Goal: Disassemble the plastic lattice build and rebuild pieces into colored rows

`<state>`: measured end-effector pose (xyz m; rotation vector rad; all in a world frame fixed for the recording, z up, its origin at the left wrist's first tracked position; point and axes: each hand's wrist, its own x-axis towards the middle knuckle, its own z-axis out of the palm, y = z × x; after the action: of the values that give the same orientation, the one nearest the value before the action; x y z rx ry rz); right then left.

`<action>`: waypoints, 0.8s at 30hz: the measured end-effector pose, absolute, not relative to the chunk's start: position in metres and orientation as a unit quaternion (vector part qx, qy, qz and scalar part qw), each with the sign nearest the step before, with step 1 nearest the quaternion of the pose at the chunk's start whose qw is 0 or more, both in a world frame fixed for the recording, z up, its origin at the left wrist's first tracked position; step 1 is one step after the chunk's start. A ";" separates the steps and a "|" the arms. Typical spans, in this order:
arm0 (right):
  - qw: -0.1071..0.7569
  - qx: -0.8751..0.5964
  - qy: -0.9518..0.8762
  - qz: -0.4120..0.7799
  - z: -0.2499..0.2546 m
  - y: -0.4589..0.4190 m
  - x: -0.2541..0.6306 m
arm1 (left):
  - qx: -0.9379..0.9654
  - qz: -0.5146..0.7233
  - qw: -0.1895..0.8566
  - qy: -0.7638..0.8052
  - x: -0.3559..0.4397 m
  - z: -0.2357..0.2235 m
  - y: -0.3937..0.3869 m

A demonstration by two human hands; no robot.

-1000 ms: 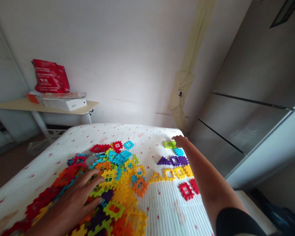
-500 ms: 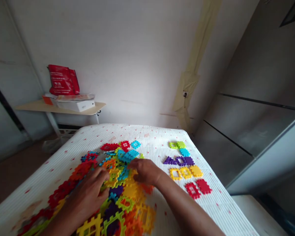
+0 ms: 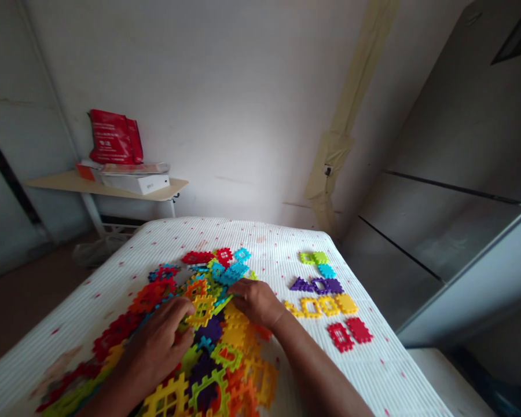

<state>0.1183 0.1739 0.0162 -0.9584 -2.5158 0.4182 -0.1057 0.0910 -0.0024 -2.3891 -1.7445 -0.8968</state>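
On the bed, the pile sprawls toward nine o'clock; colour-matched rows lie toward three. Over the pile bend the left hand, near its middle, and the right hand, at its two o'clock. Left fingers curl by a yellow piece, gripping or not I can't tell; right ones pinch a tilted lime piece. Picking out seems the step; next calls for lifting the lime clear.

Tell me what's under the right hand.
Around the edges of the right hand I see a green piece, yellow pieces and, partly hidden, an orange piece. Whatever lies directly beneath the hand is covered.
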 end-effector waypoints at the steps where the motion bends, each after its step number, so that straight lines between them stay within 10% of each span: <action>1: 0.239 -0.341 -0.891 0.183 0.014 0.175 0.121 | -0.772 -0.294 0.026 -0.564 -0.107 -0.004 0.091; 13: 0.384 -0.315 -0.657 0.567 0.011 0.173 0.119 | -0.784 -0.365 0.041 -0.501 -0.099 0.011 0.086; 24: 0.362 -0.287 -0.859 0.221 0.033 0.123 0.087 | -0.746 -0.405 -0.090 -0.520 -0.106 0.018 0.083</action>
<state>0.0866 0.1231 0.0330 -0.7387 -2.2124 0.5684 -0.1059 0.0833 0.0182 -2.4896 -1.7358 -1.3505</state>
